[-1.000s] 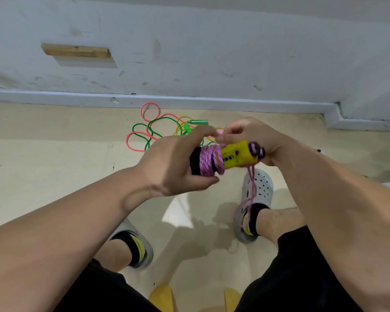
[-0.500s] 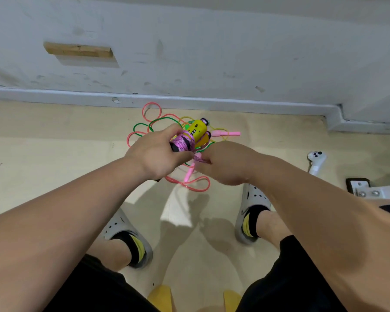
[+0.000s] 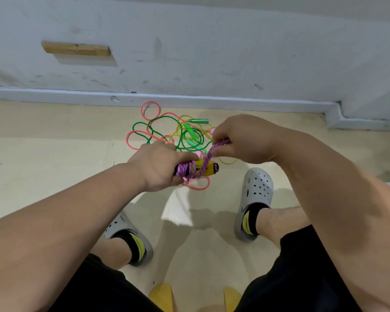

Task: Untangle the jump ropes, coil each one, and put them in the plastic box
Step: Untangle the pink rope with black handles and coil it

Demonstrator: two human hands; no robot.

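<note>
Pale flooring ran up to a scuffed white wall, and a tangle (image 3: 167, 131) of green, pink and yellow ropes lay at twelve o'clock from my feet, just short of the skirting. My left hand (image 3: 158, 167) had its grip curled round the yellow handle (image 3: 206, 167) and the turns of purple rope (image 3: 208, 155) wound on it. My right hand (image 3: 241, 140), at one o'clock from the left, pinched the free length taut between thumb and fingers. I judged this the coiling step for one rope, nearly done. The next move called for carrying the tail round the bundle under tension, then tucking the end. No plastic box showed.
</note>
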